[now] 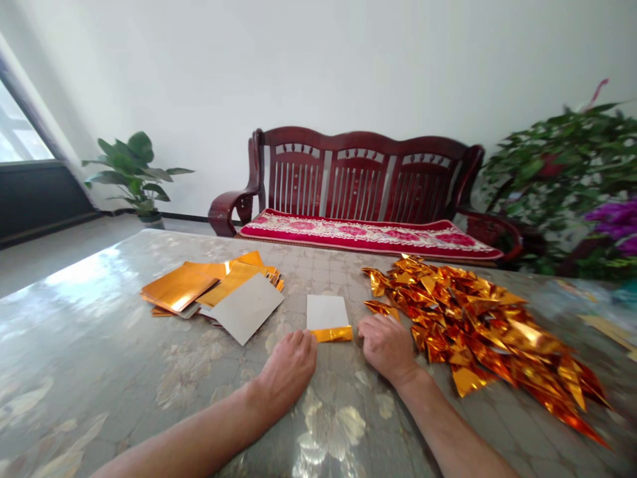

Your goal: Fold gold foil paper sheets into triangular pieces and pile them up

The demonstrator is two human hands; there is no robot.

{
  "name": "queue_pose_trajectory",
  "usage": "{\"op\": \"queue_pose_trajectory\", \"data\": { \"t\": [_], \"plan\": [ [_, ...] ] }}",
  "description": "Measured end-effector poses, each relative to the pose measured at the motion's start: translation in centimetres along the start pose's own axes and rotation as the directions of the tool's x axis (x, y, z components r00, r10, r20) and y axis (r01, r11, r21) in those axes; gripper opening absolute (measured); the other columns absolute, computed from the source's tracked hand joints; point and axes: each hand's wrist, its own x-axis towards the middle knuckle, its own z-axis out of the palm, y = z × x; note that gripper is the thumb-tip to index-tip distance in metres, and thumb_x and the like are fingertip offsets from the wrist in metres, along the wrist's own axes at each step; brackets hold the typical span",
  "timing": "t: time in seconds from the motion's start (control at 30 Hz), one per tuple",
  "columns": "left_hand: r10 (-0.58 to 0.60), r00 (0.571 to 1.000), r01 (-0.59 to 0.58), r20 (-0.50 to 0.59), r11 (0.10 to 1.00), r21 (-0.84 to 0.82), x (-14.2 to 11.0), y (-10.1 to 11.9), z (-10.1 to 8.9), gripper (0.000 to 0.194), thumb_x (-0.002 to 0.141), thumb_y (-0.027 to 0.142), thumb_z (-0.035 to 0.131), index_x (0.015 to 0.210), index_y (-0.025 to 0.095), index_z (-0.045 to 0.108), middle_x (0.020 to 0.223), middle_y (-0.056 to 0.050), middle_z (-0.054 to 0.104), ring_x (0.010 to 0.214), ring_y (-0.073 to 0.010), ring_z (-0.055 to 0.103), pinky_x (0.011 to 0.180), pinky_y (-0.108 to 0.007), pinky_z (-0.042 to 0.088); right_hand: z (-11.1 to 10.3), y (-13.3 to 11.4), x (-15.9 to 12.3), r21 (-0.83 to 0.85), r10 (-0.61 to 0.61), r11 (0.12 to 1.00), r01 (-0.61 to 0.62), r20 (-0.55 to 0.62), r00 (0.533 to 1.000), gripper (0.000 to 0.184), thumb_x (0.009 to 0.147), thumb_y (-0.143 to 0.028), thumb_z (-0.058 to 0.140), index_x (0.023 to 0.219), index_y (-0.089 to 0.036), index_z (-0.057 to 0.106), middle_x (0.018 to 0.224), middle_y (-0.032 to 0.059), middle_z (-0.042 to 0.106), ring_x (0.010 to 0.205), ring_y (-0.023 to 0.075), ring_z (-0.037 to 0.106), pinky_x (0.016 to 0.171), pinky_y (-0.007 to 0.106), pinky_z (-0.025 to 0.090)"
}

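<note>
One white-backed, gold-faced foil sheet (327,313), near edge folded into a flat strip, is laid between the hands (290,362) (388,345). Fingers are curled; whether anything is pinched cannot be told.

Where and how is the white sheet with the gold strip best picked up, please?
I'd pinch the right end of the gold strip, from the right: the sheet lies flat, its folded edge is probably stiffer, and the left hand is at the other end.
</note>
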Motion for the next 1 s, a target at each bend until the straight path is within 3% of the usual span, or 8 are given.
{"op": "queue_pose_trajectory", "data": {
  "t": [0.1, 0.17, 0.27, 0.4, 0.63, 0.8, 0.93, 1.0],
  "plan": [
    [-0.030, 1.000, 0.030, 0.003, 0.999, -0.013, -0.1, 0.5, -0.1, 0.019, 0.090, 0.005, 0.048, 0.098, 0.010, 0.064, 0.095, -0.013, 0.064, 0.085, -0.0254, 0.061, 0.071, -0.038, 0.050, 0.1, -0.2, 0.1, 0.098, 0.182, 0.979, -0.176, -0.051, 0.982, 0.024, 0.074, -0.003, 0.050, 0.071, -0.021, 0.067, 0.078, 0.0005, 0.069, 0.079, 0.0156, 0.060, 0.072, 0.027, 0.036],
    [-0.048, 0.999, 0.047, -0.010, 0.998, -0.043, -0.2, 0.7, -0.3, 0.018, 0.090, 0.006, 0.049, 0.098, 0.011, 0.064, 0.093, -0.012, 0.064, 0.085, -0.0255, 0.060, 0.071, -0.038, 0.050, 0.1, -0.7, 0.3, 0.162, 0.262, 0.953, -0.257, -0.014, 0.965, 0.020, 0.079, -0.010, 0.052, 0.076, -0.022, 0.068, 0.083, 0.0000, 0.069, 0.083, 0.0155, 0.061, 0.072, 0.026, 0.037],
    [-0.040, 0.999, 0.038, -0.015, 0.994, -0.100, -0.2, 0.9, -0.6, 0.015, 0.090, 0.008, 0.050, 0.097, 0.013, 0.063, 0.094, -0.010, 0.063, 0.087, -0.0254, 0.060, 0.072, -0.038, 0.051, 0.0, -1.5, 0.5, 0.183, 0.279, 0.940, -0.287, 0.066, 0.958, 0.017, 0.088, -0.030, 0.057, 0.077, -0.023, 0.068, 0.085, 0.0016, 0.068, 0.088, 0.0182, 0.060, 0.077, 0.028, 0.038],
    [-0.019, 1.000, 0.019, 0.003, 0.986, -0.164, -0.1, 1.1, -0.8, 0.015, 0.091, 0.008, 0.049, 0.096, 0.016, 0.062, 0.094, -0.008, 0.063, 0.088, -0.0241, 0.059, 0.075, -0.037, 0.051, 0.3, -2.3, 0.9, 0.148, 0.311, 0.935, -0.324, 0.104, 0.945, 0.020, 0.087, -0.043, 0.063, 0.084, -0.024, 0.069, 0.092, 0.0034, 0.068, 0.091, 0.0208, 0.058, 0.080, 0.031, 0.039],
    [0.031, 0.999, -0.037, -0.027, 0.962, -0.270, 0.2, 1.7, -0.5, 0.020, 0.088, 0.006, 0.049, 0.099, 0.017, 0.061, 0.097, -0.007, 0.063, 0.089, -0.0222, 0.059, 0.078, -0.034, 0.051, 0.7, -4.0, 2.0, 0.181, 0.340, 0.915, -0.362, 0.141, 0.930, 0.016, 0.084, -0.040, 0.064, 0.087, -0.025, 0.070, 0.093, 0.0033, 0.068, 0.092, 0.0215, 0.058, 0.082, 0.033, 0.039],
    [0.011, 0.996, -0.045, -0.091, 0.925, -0.377, 0.4, 1.6, 0.0, 0.017, 0.090, 0.010, 0.049, 0.090, 0.020, 0.063, 0.092, -0.003, 0.064, 0.086, -0.0201, 0.059, 0.075, -0.031, 0.051, 0.8, -4.6, 2.0, 0.176, 0.339, 0.916, -0.362, 0.147, 0.929, 0.011, 0.078, -0.033, 0.069, 0.087, -0.025, 0.068, 0.094, 0.0030, 0.067, 0.092, 0.0222, 0.055, 0.082, 0.033, 0.038],
    [-0.130, 0.969, 0.000, -0.211, 0.851, -0.525, 0.8, 0.4, 0.3, 0.026, 0.093, 0.010, 0.047, 0.099, 0.025, 0.066, 0.091, -0.001, 0.065, 0.087, -0.0170, 0.061, 0.077, -0.027, 0.050, 0.8, -4.7, 1.9, 0.203, 0.322, 0.916, -0.346, 0.143, 0.936, 0.004, 0.079, -0.027, 0.067, 0.080, -0.024, 0.064, 0.089, 0.0022, 0.066, 0.088, 0.0213, 0.055, 0.078, 0.032, 0.037],
    [-0.233, 0.910, 0.015, -0.343, 0.845, -0.534, 1.1, -0.3, 0.1, 0.031, 0.094, 0.012, 0.046, 0.117, 0.026, 0.062, 0.106, -0.003, 0.065, 0.098, -0.0186, 0.059, 0.086, -0.030, 0.050, 0.6, -4.9, 1.8, 0.245, 0.299, 0.914, -0.323, 0.131, 0.945, 0.003, 0.082, -0.024, 0.064, 0.079, -0.023, 0.063, 0.085, 0.0013, 0.067, 0.086, 0.0204, 0.056, 0.076, 0.031, 0.037]
  ]
}}
